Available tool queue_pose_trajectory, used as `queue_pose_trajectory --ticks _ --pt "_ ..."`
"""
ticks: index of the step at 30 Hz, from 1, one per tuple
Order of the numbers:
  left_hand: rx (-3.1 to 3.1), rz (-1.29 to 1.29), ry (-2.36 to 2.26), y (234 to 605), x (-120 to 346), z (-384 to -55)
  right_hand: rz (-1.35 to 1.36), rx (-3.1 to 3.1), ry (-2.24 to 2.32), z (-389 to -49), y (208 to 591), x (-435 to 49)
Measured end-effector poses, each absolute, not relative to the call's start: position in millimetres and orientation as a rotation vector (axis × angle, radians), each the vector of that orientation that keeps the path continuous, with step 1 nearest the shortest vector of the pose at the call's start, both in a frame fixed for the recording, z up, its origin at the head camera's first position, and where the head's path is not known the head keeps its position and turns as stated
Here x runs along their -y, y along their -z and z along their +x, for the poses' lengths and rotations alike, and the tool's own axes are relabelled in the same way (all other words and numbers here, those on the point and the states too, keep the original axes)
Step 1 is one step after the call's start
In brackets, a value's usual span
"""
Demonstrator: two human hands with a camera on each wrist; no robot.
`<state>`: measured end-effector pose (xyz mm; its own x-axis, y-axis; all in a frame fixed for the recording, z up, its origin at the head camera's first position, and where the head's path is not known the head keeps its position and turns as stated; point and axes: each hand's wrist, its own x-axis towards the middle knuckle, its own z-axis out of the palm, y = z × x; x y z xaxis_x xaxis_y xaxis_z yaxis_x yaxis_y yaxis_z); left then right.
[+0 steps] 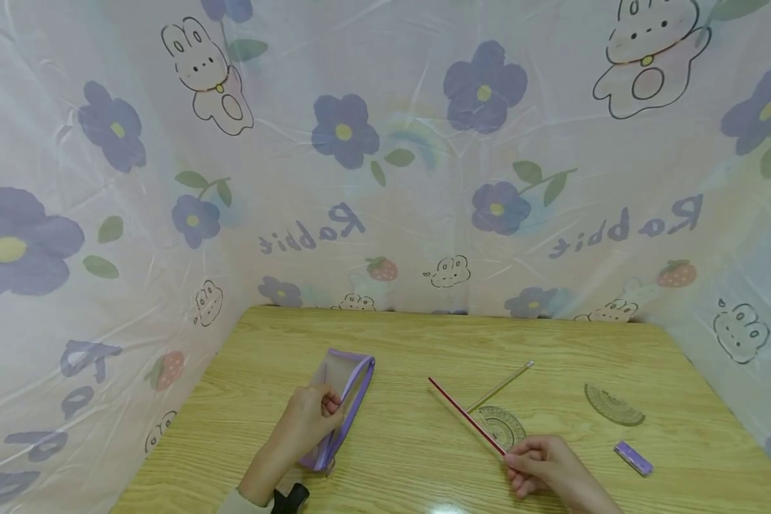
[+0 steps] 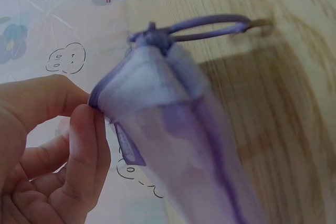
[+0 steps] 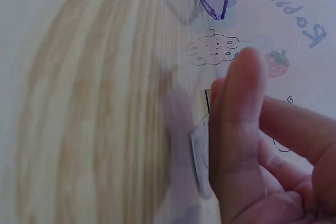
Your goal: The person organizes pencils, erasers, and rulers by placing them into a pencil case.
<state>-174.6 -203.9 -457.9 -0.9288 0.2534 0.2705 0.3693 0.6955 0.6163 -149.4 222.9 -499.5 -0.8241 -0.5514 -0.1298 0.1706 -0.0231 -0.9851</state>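
Head view: right hand (image 1: 549, 465) pinches the red stick's (image 1: 482, 431) near end; it slants away leftward, toward the pouch (image 1: 353, 412), whose rim the left hand (image 1: 310, 414) pinches.

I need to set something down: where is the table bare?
Bare: the far strip of table beyond pouch and pencil; the stretch between pouch and red stick. Crowded: near the right hand, where stick, pencil and one protractor cluster.
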Motion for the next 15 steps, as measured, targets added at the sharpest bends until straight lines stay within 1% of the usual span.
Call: queue_pose_trajectory --ticks 15 --pt "2.736 -0.489 1.053 458.9 204.2 -174.2 -0.381 -1.819 1.870 -156.1 496.4 -210.2"
